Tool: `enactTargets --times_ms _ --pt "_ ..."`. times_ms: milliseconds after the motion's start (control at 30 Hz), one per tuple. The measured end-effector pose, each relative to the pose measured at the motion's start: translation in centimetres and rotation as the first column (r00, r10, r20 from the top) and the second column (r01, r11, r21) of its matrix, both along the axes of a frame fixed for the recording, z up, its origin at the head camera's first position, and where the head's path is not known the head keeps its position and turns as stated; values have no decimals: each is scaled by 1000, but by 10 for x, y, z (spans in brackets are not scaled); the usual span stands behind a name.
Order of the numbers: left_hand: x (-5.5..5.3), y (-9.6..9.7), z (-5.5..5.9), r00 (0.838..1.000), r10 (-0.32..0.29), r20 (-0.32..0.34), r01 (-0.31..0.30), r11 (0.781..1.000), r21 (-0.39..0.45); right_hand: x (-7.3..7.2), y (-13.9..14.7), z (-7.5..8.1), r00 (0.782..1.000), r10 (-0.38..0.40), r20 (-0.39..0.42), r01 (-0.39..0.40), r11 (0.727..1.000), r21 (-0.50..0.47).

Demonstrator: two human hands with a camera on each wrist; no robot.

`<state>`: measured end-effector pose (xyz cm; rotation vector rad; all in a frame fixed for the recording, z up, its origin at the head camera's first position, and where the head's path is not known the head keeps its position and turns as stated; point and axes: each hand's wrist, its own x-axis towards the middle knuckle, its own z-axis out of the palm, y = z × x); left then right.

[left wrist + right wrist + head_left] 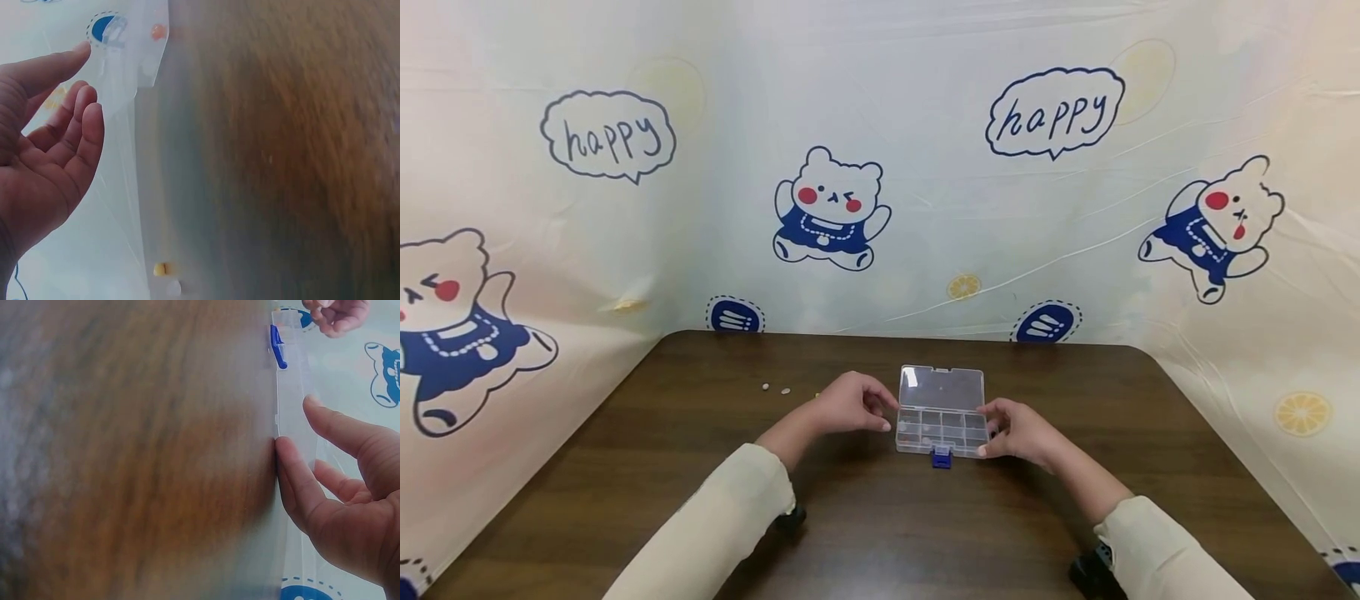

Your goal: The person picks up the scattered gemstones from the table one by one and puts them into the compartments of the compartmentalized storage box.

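A clear plastic compartment box (964,451) stands on the table, its lid (955,389) raised at the back and its blue latch (942,458) hanging at the front. My right hand (1021,430) holds the box's right end, thumb and fingertips spread across it. Just off the left end is my left hand (852,403), fingers loosely bent and nothing visible between them. Through the box wall an orange piece (158,31) shows in the left wrist view. Left of that hand lie small white pieces (786,391) and a yellow piece (160,269).
The dark wooden table (865,533) runs back to a pale printed curtain (940,233), which also hangs along both sides. Both forearms, in cream sleeves (715,517), reach in from the front edge.
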<state>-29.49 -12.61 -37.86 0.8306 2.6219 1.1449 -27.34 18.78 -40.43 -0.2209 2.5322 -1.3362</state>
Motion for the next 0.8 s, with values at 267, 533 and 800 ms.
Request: enactTargets --times_ms 267,533,800 --pt "2 -15 4 1000 7 -7 -7 1000 12 0 0 0 1000 6 -6 -6 1000 10" --pt "3 -30 2 998 60 20 -60 998 -5 0 0 -2 1000 5 -1 -5 1000 3" --pt "6 -42 2 994 101 37 -101 995 -10 1 0 0 1000 -6 1 6 1000 4"
